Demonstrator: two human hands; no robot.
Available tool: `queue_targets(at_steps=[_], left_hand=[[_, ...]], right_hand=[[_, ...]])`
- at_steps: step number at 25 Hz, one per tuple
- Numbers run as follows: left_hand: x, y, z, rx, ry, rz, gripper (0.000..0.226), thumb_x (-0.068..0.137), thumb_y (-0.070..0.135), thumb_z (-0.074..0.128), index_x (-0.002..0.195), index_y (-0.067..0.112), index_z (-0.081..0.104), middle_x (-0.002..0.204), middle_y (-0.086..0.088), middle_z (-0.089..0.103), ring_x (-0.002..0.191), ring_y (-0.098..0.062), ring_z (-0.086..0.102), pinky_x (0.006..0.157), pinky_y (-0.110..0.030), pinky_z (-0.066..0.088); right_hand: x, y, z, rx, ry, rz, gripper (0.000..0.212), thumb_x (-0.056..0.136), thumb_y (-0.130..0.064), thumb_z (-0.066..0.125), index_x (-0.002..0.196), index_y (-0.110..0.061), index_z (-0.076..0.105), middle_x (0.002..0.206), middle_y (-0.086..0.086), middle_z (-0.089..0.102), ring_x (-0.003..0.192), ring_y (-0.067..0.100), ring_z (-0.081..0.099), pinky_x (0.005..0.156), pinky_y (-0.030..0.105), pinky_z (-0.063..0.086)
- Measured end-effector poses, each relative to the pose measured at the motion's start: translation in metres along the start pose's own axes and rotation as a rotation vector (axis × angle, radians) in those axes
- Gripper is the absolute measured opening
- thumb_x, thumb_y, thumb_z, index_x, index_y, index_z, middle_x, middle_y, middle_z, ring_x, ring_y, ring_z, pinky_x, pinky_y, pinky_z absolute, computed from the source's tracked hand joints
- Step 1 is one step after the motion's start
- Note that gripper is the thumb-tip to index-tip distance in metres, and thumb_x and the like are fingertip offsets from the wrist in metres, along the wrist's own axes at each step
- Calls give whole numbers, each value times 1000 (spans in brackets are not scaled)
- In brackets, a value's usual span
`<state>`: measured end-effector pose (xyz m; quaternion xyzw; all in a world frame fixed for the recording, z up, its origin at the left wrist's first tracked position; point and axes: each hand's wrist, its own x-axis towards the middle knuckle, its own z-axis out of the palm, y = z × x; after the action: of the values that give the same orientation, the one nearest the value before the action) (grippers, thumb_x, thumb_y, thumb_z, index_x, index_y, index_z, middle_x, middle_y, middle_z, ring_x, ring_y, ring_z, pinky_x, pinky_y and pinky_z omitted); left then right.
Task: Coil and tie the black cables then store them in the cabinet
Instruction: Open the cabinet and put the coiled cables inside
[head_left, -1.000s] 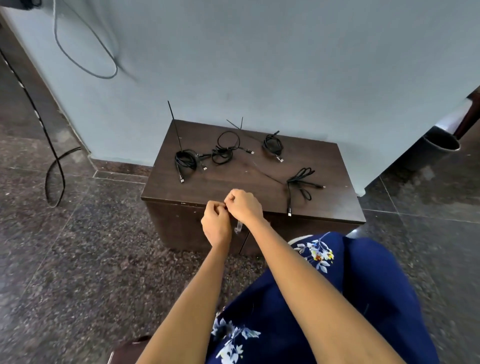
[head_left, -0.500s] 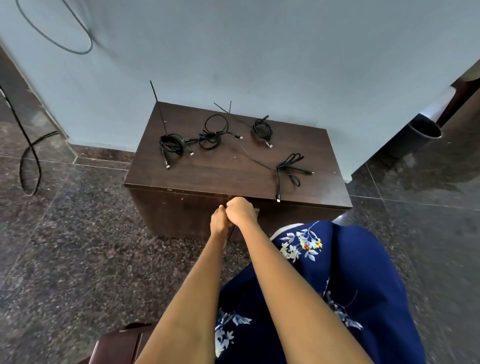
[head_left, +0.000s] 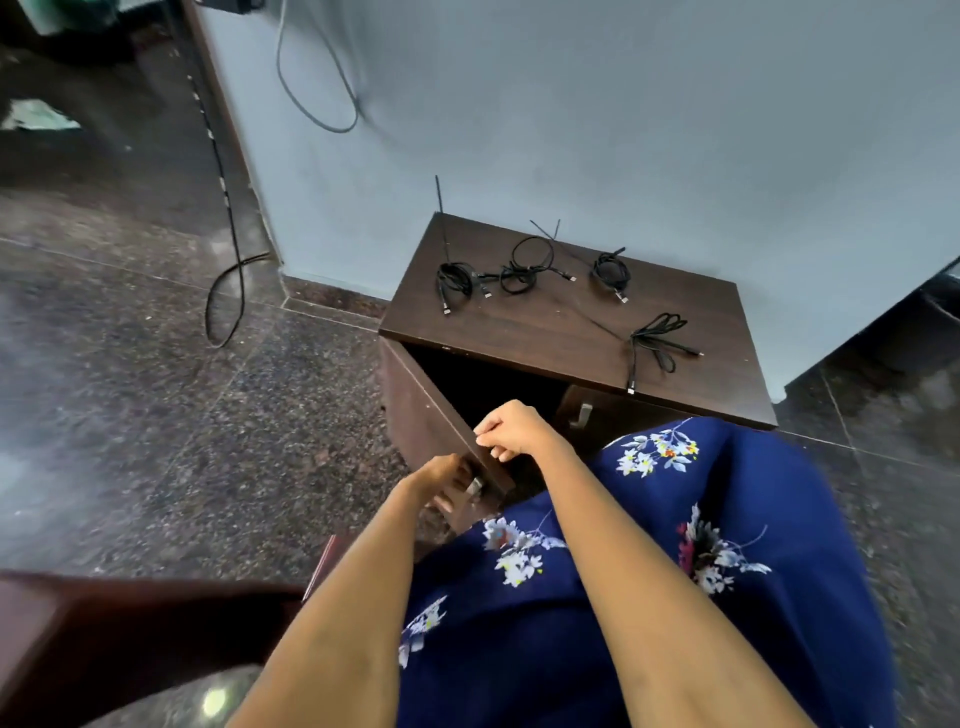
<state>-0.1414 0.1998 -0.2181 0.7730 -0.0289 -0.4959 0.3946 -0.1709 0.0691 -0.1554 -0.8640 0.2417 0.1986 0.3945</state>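
The inside of the cabinet (head_left: 571, 332) is shown only as a dark opening behind the swung-out left door (head_left: 441, 421); nothing within can be made out. The left door's handle (head_left: 474, 486) is largely covered by the left hand (head_left: 441, 480), whose fingers are curled at it; the exact contact is hidden by the door edge, but the handle appears to be grasped. The top edge of the same door is gripped by the right hand (head_left: 511, 431), with the fingers bent over it. The right door (head_left: 602, 410) is shut, and its lower part is hidden by the blue floral garment (head_left: 649, 571) over the person's lap. Its metal handle (head_left: 582, 415) is visible.

Four black cables lie on the cabinet top. Three are placed along the back: a coiled bundle (head_left: 454, 280) at the left, a looser looped cable (head_left: 524, 265) beside it, and a small coiled bundle (head_left: 610, 270) to the right. A fourth cable (head_left: 657, 338) lies loose near the front right edge, with one end reaching the edge. Thin black ties (head_left: 545, 231) rest at the back against the wall (head_left: 623, 130); their number cannot be counted with certainty.

A dark brown piece of furniture (head_left: 104, 634) is cut off at the lower left, and a dark object (head_left: 924, 322) is cut off at the right edge. A grey wire (head_left: 317, 78) hangs on the wall, its top out of view. A black cord (head_left: 228, 291) trails on the floor (head_left: 156, 415). No brand, label or writing can be read.
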Motion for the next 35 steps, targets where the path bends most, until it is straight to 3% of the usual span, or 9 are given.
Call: queue_targets(at_steps=[4, 6, 8, 10, 14, 16, 21, 29, 35], left_hand=[[-32, -28, -30, 143, 42, -57, 28, 96, 12, 31, 84, 7, 55, 79, -9, 54, 66, -23, 51, 52, -32, 45], [-47, -35, -45, 174, 163, -77, 31, 97, 16, 31, 88, 5, 59, 95, -17, 63, 69, -25, 56, 63, -33, 49], [-57, -40, -61, 187, 451, -69, 42, 98, 25, 28, 112, 1, 60, 124, -23, 59, 102, -34, 60, 88, -38, 47], [-64, -43, -72, 212, 627, -46, 48, 98, 29, 25, 126, 0, 50, 135, -24, 51, 124, -37, 48, 99, -40, 38], [-61, -47, -68, 241, 638, 60, 41, 100, 29, 27, 124, 0, 42, 135, -26, 46, 126, -40, 44, 100, -45, 35], [-61, -49, -64, 362, 682, 99, 46, 100, 28, 29, 138, 2, 30, 144, -25, 35, 133, -40, 36, 104, -49, 32], [-54, -49, -66, 891, 761, 271, 58, 100, 29, 26, 152, 14, 4, 160, -11, 1, 148, -29, 2, 117, -51, 11], [-46, -48, -65, 821, 768, 266, 53, 101, 30, 25, 151, 18, 14, 160, -9, 9, 148, -26, 5, 117, -49, 8], [-28, 4, -65, 736, 854, 374, 51, 102, 32, 21, 150, 15, 17, 160, -6, 13, 148, -22, 6, 119, -45, 5]], right_hand=[[-4, -25, 38, 85, -127, -24, 20, 85, 2, 64, 105, 5, 68, 68, 4, 61, 56, 10, 59, 49, 16, 53], [-5, -37, 54, 89, -143, -64, 18, 85, 2, 64, 102, 6, 69, 69, 7, 63, 56, 10, 59, 48, 16, 53], [-5, -46, 64, 58, -173, -122, 19, 87, -1, 62, 105, 4, 69, 82, 13, 66, 63, 10, 61, 50, 16, 54], [-6, -52, 74, 3, -223, -164, 26, 91, -3, 57, 115, -2, 67, 102, 17, 68, 82, 14, 63, 58, 19, 54], [-2, -62, 78, -181, -186, -255, 32, 94, -12, 51, 122, -14, 64, 122, 9, 66, 102, 18, 61, 87, 32, 50], [-1, -64, 76, -284, -70, -318, 34, 94, -22, 51, 126, -17, 60, 127, 7, 63, 111, 23, 60, 94, 36, 48], [4, -58, 79, -551, 66, -473, 59, 98, -16, 41, 151, -24, 17, 157, 2, 21, 141, 27, 24, 105, 45, 39], [11, -55, 78, -472, 82, -459, 48, 101, -22, 36, 148, -26, 28, 155, 3, 26, 141, 26, 23, 107, 47, 37], [22, -62, 56, -106, 381, -440, 41, 101, -25, 37, 141, -20, 44, 144, 3, 42, 132, 23, 37, 104, 36, 39]])
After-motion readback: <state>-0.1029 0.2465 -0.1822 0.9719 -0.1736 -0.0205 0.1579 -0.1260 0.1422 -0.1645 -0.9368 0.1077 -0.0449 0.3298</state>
